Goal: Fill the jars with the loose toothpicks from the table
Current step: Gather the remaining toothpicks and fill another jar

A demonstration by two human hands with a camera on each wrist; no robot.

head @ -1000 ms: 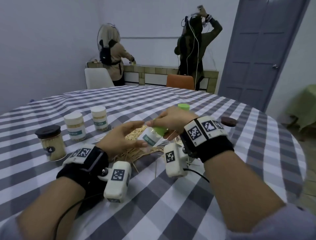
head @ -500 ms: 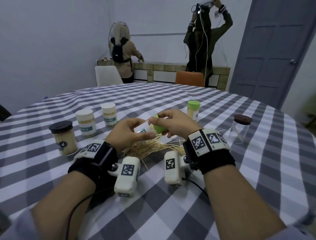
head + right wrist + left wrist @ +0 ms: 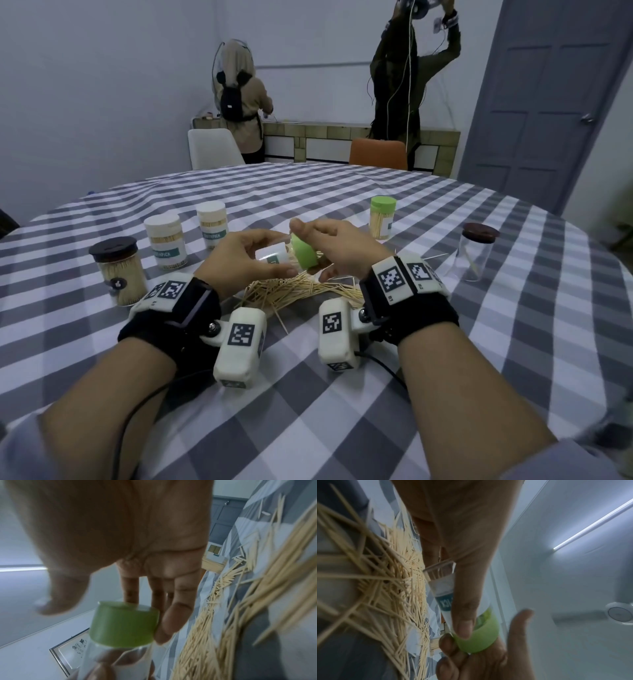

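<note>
The left hand (image 3: 239, 263) curls its fingers (image 3: 462, 626) round a small clear plastic jar (image 3: 272, 256), a smooth cylinder with a teal label, held tilted on its side above the bench (image 3: 342, 411). The right hand (image 3: 339, 250) pinches the jar's rounded, matte green cap (image 3: 304, 255) between thumb and bent fingers (image 3: 173, 616); whether the cap has come free of the rim I cannot tell. Just beneath both sets of fingers lies a loose, bristly heap of thin pale wooden toothpicks (image 3: 301, 291) on the grey-and-white checked cloth. Beyond the left fingers stand filled cylindrical jars, one with a dark lid (image 3: 116, 270)
</note>
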